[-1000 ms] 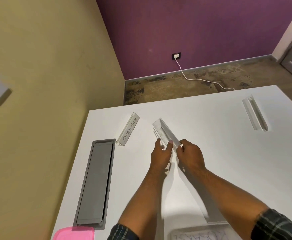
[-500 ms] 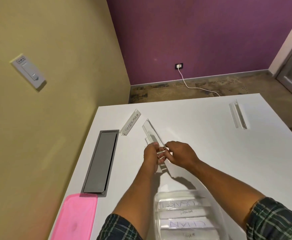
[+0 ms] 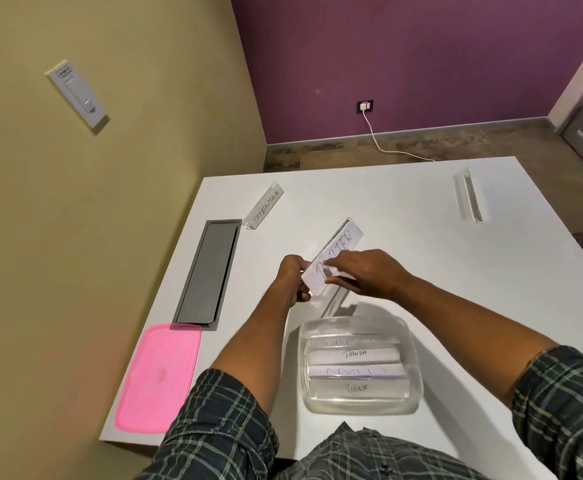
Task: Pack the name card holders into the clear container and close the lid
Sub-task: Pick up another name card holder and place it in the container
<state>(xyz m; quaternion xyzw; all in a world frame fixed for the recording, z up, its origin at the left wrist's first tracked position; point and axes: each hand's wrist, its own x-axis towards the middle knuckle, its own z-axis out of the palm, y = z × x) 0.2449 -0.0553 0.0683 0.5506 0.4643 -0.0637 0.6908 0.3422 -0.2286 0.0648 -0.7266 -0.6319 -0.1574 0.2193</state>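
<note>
Both forearms are extended forward over the middle of the tabletop (image 3: 421, 271), plaid sleeves pushed up near the elbows. The left hand (image 3: 291, 278) is held with the wrist fairly straight, fingers curled around the near end of a name card holder (image 3: 335, 258), pinching it from the left. The right hand (image 3: 366, 271) is brought in from the right, palm down, fingers bent and closed over the holder's near part; exact fingertip contact is blurred. The holder is gripped by both hands above the tabletop, its long axis running from near-left to far-right, far end tilted up, handwritten card face turned toward the camera.

The clear container (image 3: 359, 365) is placed near the front edge of the tabletop, just below the hands, lid off. Several holders are laid inside it crosswise, labels "PANDA" and "TIGER" being readable.

The pink lid (image 3: 158, 375) is lain flat at the front-left corner. A grey cable hatch (image 3: 208, 271) is set along the left edge. A "SUPERMAN" holder (image 3: 264, 209) is left near the far-left corner, angled. Another holder (image 3: 468, 197) is left near the far-right corner, long axis roughly front to back.
</note>
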